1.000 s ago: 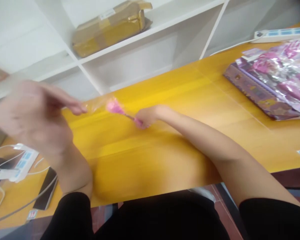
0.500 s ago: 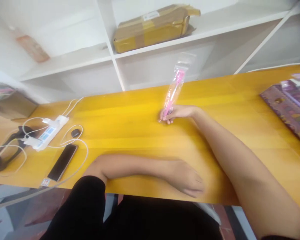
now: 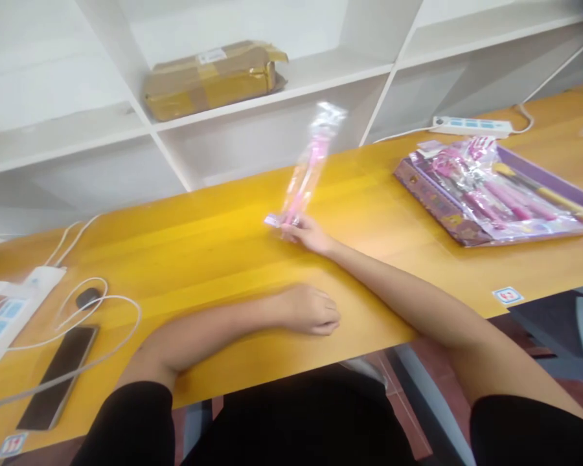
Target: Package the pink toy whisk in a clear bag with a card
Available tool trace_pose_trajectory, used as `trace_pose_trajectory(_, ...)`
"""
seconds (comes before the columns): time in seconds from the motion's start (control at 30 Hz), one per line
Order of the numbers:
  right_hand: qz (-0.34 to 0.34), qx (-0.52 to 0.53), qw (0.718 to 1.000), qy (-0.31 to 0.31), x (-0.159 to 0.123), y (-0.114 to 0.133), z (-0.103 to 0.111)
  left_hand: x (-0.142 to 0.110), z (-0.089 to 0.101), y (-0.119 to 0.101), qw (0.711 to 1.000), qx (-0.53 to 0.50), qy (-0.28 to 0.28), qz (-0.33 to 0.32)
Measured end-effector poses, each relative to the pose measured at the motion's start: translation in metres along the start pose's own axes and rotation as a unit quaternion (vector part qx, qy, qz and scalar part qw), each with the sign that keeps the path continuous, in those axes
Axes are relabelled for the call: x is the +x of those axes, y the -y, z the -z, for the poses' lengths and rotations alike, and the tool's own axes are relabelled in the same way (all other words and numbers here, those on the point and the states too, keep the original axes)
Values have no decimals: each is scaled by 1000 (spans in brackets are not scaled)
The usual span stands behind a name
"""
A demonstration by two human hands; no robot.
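Observation:
My right hand (image 3: pixel 307 234) reaches out over the yellow table (image 3: pixel 214 246) and grips the lower end of a pink pen in a clear plastic sleeve (image 3: pixel 307 169), which stands tilted upward toward the shelves. My left hand (image 3: pixel 309 310) lies palm down on the table near the front edge, forearm flat along it, holding nothing, fingers loosely curled.
A purple box of pink packaged items (image 3: pixel 495 189) lies at the right. A white power strip (image 3: pixel 470 123) sits behind it. At the left are another power strip (image 3: pixel 10 310), white cables and a dark phone (image 3: pixel 58 377). White shelves behind hold a brown parcel (image 3: pixel 212 77).
My left hand dropped from mid-air to rest flat on the table. My right hand swung the sleeved pen from lying leftward to standing up. The view shifted.

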State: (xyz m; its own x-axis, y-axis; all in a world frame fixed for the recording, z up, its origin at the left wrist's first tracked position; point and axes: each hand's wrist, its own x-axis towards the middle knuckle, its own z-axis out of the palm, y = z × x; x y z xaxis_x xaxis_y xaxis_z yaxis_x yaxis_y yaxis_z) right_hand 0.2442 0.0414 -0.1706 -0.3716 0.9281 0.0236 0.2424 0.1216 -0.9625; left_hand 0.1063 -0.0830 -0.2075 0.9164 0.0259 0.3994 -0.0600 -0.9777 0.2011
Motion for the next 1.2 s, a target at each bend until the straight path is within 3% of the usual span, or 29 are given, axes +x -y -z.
trace_pose_trajectory(0.1,13,14,997,-74,-24,-10,32,-1,4,4,999,-22,-26,1)
trace_pose_trajectory(0.13,14,16,996,-85,-29,-12,42,-2,9,8,997,-35,-57,28)
trace_pose_trajectory(0.2,12,15,997,-80,-38,-14,55,-5,25,23,974,-72,-165,140)
trace_pose_trajectory(0.23,7,14,998,-60,-42,-13,56,-8,35,33,942,-95,-235,218)
trace_pose_trajectory(0.3,-5,16,1000,11,-50,-9,43,-18,56,56,843,-155,-374,354)
trace_pose_trajectory(0.33,-10,21,998,59,-54,-6,30,-24,66,66,794,-206,-411,398)
trace_pose_trajectory(0.4,-15,42,987,152,-60,0,-2,-38,86,82,698,-346,-444,442)
trace_pose_trajectory(0.47,-9,56,978,202,-63,6,-33,-51,106,89,609,-437,-485,450)
trace_pose_trajectory(0.53,1,54,968,247,-61,11,-56,-59,127,91,560,-461,-541,426)
trace_pose_trajectory(0.63,-4,29,948,317,-46,20,-62,-60,158,90,565,-452,-582,372)
trace_pose_trajectory(0.73,21,-24,928,371,-17,29,-40,-56,180,89,580,-413,-612,343)
trace_pose_trajectory(0.77,53,-58,935,346,-6,30,-29,-54,184,88,585,-398,-620,338)
trace_pose_trajectory(0.83,117,-175,963,167,13,24,-8,-51,187,83,600,-375,-621,337)
trace_pose_trajectory(0.87,126,-244,959,69,21,19,1,-49,189,79,611,-363,-616,340)
trace_pose_trajectory(0.93,111,-350,930,-28,31,3,13,-48,192,70,635,-334,-607,343)
trace_pose_trajectory(1.0,93,-387,916,-42,37,-14,17,-47,197,62,660,-294,-606,333)
trace_pose_trajectory(1.1,79,-368,925,-52,42,-29,16,-46,208,52,695,-225,-604,317)
trace_pose_trajectory(1.2,54,-355,932,-49,47,-31,16,-45,214,45,712,-180,-594,328)
